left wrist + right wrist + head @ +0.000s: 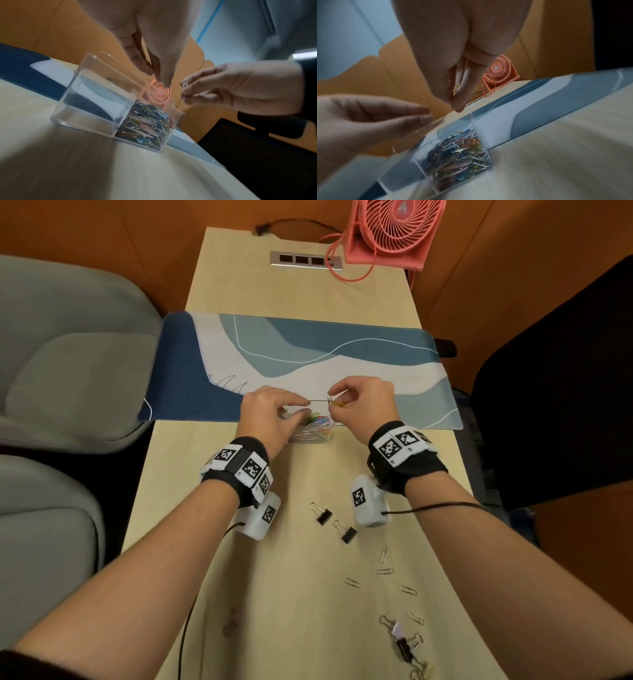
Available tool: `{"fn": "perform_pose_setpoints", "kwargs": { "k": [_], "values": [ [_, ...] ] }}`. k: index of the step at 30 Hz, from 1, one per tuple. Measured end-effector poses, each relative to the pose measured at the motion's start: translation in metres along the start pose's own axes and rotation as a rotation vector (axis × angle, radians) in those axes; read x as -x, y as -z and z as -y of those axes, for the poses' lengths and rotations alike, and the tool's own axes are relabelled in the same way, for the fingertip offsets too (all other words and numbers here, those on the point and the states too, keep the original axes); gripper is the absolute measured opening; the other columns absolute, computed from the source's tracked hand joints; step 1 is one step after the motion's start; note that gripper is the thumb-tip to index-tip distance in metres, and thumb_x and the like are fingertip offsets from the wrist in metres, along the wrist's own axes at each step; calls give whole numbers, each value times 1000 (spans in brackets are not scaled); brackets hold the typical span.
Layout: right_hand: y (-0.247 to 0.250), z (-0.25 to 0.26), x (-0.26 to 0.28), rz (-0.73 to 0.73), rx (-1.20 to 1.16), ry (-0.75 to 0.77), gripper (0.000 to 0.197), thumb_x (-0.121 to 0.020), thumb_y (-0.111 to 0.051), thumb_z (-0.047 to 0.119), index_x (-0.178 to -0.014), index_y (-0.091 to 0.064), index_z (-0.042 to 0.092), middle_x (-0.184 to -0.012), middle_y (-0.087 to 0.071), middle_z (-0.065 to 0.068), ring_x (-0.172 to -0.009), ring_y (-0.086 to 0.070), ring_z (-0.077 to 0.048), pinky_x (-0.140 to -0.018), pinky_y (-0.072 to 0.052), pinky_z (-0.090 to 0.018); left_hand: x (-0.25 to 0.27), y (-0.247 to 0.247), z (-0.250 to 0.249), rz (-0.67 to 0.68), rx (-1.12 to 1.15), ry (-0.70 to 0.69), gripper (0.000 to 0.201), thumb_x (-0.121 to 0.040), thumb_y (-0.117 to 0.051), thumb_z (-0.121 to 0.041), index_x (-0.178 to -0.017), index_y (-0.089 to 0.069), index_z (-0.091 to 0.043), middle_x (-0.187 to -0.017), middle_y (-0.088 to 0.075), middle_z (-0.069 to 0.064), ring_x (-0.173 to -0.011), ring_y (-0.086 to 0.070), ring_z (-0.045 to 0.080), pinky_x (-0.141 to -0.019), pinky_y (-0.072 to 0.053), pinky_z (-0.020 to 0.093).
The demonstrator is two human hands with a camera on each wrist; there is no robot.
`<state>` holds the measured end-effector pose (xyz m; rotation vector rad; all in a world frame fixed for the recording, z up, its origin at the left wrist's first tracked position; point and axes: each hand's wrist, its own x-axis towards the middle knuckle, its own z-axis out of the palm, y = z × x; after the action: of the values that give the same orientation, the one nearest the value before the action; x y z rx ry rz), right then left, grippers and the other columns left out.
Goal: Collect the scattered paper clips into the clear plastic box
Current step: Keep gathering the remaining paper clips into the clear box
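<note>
walls: orange | seats: grey | table: pale wood

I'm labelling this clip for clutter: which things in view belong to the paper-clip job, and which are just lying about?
Job:
clear plastic box
loose paper clips
clips pinched in right hand
left hand at box lid

Lying about:
binder clips
pink fan
desk mat
</note>
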<state>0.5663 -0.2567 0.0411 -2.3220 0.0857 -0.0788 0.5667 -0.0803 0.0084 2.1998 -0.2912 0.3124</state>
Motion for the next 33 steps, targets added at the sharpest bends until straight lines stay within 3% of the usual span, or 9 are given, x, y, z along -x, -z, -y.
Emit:
{"fn": "perform_pose_setpoints", "kwargs": {
  "k": [5,9,12,16,20,23,26,28,33],
  "values": [
    [-12,7,-10,135,323,167,10,-82,-66,17,-82,-75,21,-78,-73,5,-79,-63,-11,-82,-39,-17,9,15,3,-154,43,43,6,-81,-75,-28,-86,-77,-24,-86,-72,-11,-84,-58,4,-85,-45,24],
    [-17,14,-10,286,487,220,18,-88,-60,20,-89,-77,14,-87,-74,-7,-86,-65,-25,-84,-53,-34,27,17,-2,-194,93,64,5,-82,-74,-27,-86,-76,-25,-85,-70,-13,-80,-54,4,-75,-45,22],
    [-9,16,1,274,507,241,22,-90,-55,18,-98,-75,14,-98,-72,-10,-93,-64,-29,-85,-51,-38,49,11,-10,-135,130,12,5,-82,-75,-22,-86,-77,-22,-82,-69,-10,-76,-51,3,-69,-39,17],
    [20,-3,33,189,434,175,30,-90,-50,8,-108,-73,17,-107,-72,-7,-100,-65,-26,-92,-50,-34,89,-3,-29,135,154,-16,7,-80,-75,-16,-86,-77,-20,-79,-67,-8,-67,-52,3,-63,-41,14],
    [42,-45,93,373,516,81,50,-82,-43,-9,-108,-72,22,-110,-69,-2,-104,-63,-20,-97,-48,-34,131,-17,-51,624,8,-22,10,-82,-72,-17,-91,-77,-21,-86,-68,-5,-77,-61,9,-76,-50,22],
    [48,-73,141,541,569,103,60,-78,-41,-15,-116,-68,22,-121,-62,1,-113,-57,-19,-99,-45,-31,161,-26,-63,813,-129,64,18,-83,-70,-21,-100,-75,-22,-96,-69,-3,-86,-63,14,-82,-48,20],
    [46,-91,181,643,578,188,67,-76,-43,-19,-129,-58,19,-136,-50,-4,-124,-49,-24,-104,-41,-31,187,-34,-68,790,-161,116,24,-81,-66,-11,-101,-75,-21,-100,-68,-2,-89,-64,15,-87,-52,27],
    [45,-98,204,682,623,224,70,-79,-45,-17,-140,-46,17,-150,-33,-9,-138,-33,-25,-113,-31,-30,201,-39,-72,716,-156,105,24,-81,-65,-8,-98,-77,-20,-100,-67,-1,-90,-64,17,-86,-52,31],
    [57,-113,250,680,673,348,67,-87,-44,-11,-149,-28,9,-157,-17,-13,-145,-18,-26,-115,-19,-27,223,-56,-78,622,-181,68,20,-85,-62,-2,-96,-77,-10,-99,-66,3,-89,-63,19,-82,-49,25]
  ]
}}
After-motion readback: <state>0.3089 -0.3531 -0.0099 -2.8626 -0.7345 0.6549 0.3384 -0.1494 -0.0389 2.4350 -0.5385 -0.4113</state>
